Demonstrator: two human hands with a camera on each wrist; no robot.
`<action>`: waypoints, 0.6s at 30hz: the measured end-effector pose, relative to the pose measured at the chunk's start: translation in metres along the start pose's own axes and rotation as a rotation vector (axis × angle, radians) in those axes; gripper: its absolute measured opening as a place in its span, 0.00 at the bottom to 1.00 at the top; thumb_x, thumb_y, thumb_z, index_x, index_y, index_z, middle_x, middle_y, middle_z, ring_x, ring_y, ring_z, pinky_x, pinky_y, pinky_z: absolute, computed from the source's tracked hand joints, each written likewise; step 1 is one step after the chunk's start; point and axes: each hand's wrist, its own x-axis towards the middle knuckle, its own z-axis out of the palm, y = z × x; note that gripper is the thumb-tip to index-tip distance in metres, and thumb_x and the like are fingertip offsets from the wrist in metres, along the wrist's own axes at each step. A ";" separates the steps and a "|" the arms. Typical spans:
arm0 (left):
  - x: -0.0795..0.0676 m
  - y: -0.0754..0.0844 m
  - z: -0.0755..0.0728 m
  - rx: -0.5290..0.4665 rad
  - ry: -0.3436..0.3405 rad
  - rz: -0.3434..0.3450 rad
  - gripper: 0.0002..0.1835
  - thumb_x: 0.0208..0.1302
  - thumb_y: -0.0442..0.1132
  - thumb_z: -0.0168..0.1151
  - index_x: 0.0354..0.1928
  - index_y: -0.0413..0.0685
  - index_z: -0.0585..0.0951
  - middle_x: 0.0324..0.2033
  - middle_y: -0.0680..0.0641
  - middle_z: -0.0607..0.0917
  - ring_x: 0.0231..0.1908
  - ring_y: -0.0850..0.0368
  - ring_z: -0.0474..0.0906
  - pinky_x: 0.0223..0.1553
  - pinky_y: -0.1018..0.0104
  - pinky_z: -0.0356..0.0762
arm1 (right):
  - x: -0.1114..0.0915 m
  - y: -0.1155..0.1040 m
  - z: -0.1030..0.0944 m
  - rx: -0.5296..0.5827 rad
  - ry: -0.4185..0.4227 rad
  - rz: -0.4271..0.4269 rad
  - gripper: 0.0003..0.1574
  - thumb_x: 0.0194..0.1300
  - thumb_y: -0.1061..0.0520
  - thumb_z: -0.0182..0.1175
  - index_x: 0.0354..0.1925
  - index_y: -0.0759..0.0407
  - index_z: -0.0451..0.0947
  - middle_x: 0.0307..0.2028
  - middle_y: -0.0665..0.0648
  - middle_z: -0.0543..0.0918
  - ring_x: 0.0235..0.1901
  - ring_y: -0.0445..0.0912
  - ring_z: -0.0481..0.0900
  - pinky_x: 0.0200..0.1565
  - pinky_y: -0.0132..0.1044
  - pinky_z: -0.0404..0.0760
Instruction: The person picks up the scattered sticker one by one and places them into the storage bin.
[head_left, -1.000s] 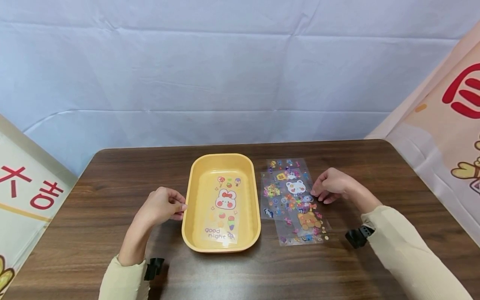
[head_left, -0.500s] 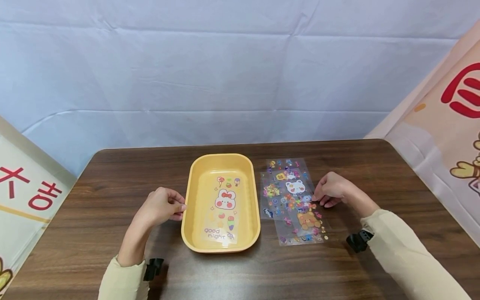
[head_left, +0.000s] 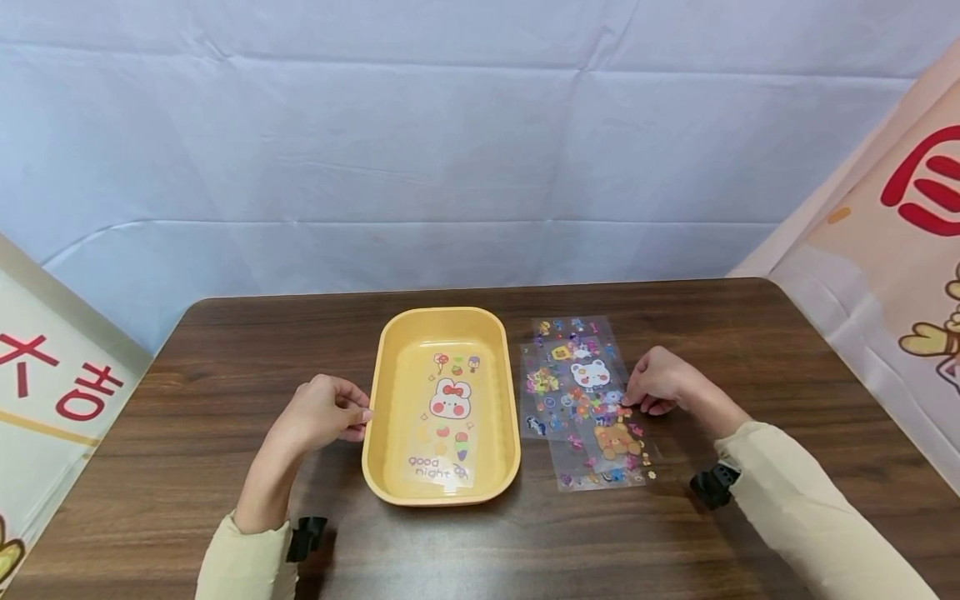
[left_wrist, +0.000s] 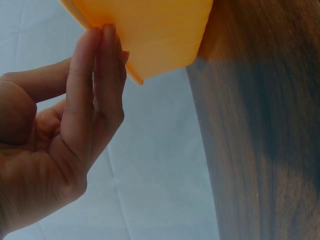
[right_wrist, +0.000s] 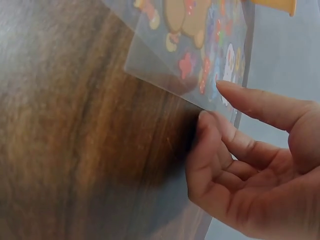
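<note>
A yellow tray (head_left: 375,358) lies on the table, holding clear sticker sheets (head_left: 451,400) with a bunny and "good night" print. My left hand (head_left: 322,412) pinches the tray's left rim; in the left wrist view its fingers (left_wrist: 107,65) lie along the outer wall. To the tray's right, several overlapping clear sticker sheets (head_left: 588,417) carry a white bear, a brown bear and small figures. My right hand (head_left: 660,379) pinches at their right edge. In the right wrist view its thumb is over the sheet (right_wrist: 165,75), its curled fingers at the edge.
The brown wooden table (head_left: 240,350) backs onto a pale cloth (head_left: 375,167). Printed banners stand at the left (head_left: 60,400) and right (head_left: 892,225). A black wrist camera (head_left: 715,486) sits below the right sleeve, another (head_left: 306,539) beside the left sleeve.
My right hand has shifted slightly toward me along the sheets' right edge. The left hand and the tray have stayed in place.
</note>
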 end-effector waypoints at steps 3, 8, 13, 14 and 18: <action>0.000 0.000 0.000 0.002 0.004 -0.007 0.05 0.59 0.26 0.58 0.36 0.28 0.78 0.25 0.43 0.80 0.24 0.53 0.81 0.31 0.60 0.83 | 0.001 0.001 0.001 -0.022 0.014 -0.002 0.06 0.48 0.68 0.64 0.20 0.66 0.76 0.15 0.53 0.77 0.13 0.40 0.71 0.17 0.31 0.76; -0.001 0.001 0.000 0.007 0.001 -0.003 0.05 0.59 0.27 0.58 0.36 0.29 0.78 0.25 0.42 0.80 0.24 0.52 0.81 0.31 0.60 0.83 | 0.001 0.000 0.002 -0.067 0.044 -0.007 0.08 0.47 0.68 0.65 0.18 0.64 0.75 0.13 0.52 0.75 0.12 0.40 0.69 0.16 0.31 0.75; -0.002 0.000 0.000 0.016 -0.005 0.020 0.05 0.59 0.26 0.58 0.35 0.28 0.78 0.25 0.43 0.80 0.23 0.54 0.81 0.30 0.60 0.83 | 0.000 0.000 0.003 -0.095 0.053 -0.019 0.07 0.49 0.67 0.64 0.19 0.66 0.77 0.13 0.53 0.74 0.12 0.40 0.70 0.16 0.32 0.75; -0.002 0.000 0.000 0.018 -0.006 0.025 0.05 0.59 0.26 0.57 0.35 0.28 0.78 0.25 0.43 0.80 0.23 0.55 0.81 0.30 0.60 0.83 | 0.000 -0.001 0.003 -0.098 0.054 -0.017 0.06 0.49 0.67 0.64 0.19 0.66 0.77 0.13 0.53 0.74 0.12 0.41 0.70 0.16 0.32 0.75; -0.002 0.001 0.000 0.022 -0.007 0.027 0.05 0.59 0.26 0.58 0.35 0.28 0.78 0.25 0.43 0.80 0.23 0.55 0.81 0.30 0.60 0.83 | -0.003 -0.003 0.004 -0.125 0.052 0.006 0.07 0.49 0.65 0.66 0.19 0.66 0.78 0.13 0.54 0.75 0.12 0.42 0.72 0.17 0.34 0.77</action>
